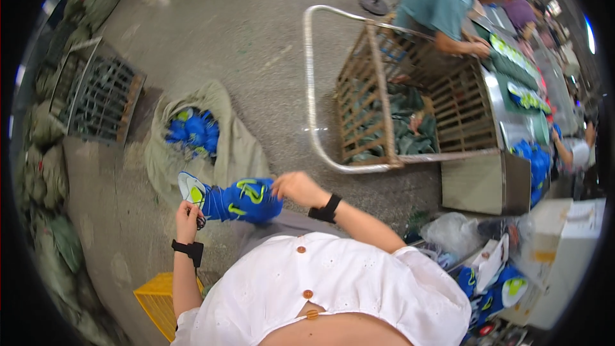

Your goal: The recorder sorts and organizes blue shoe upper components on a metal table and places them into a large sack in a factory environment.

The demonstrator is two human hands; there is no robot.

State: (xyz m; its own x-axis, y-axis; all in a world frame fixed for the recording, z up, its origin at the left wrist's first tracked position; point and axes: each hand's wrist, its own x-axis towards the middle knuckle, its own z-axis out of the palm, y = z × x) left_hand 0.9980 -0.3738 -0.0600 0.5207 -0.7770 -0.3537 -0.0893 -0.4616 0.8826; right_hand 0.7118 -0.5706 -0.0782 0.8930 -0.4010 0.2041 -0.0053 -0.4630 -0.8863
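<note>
Both hands [187, 213] [296, 187] raised, fingers gripping blue shoe [238, 200].

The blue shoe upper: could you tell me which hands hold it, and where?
Both hands: the left hand grips the blue shoe upper at its white-and-green end, the right hand its blue end.

Blue shoe upper [240, 200] with lime markings, held sideways, apparently unsoled.

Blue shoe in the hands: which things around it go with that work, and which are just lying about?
In hand:
- blue shoe, held between left hand and right hand
- open sack with more blue shoes, just beyond the hands

Lying about:
- wooden cart with green bundles
- yellow crate
- dark crate
- plastic bag
</note>
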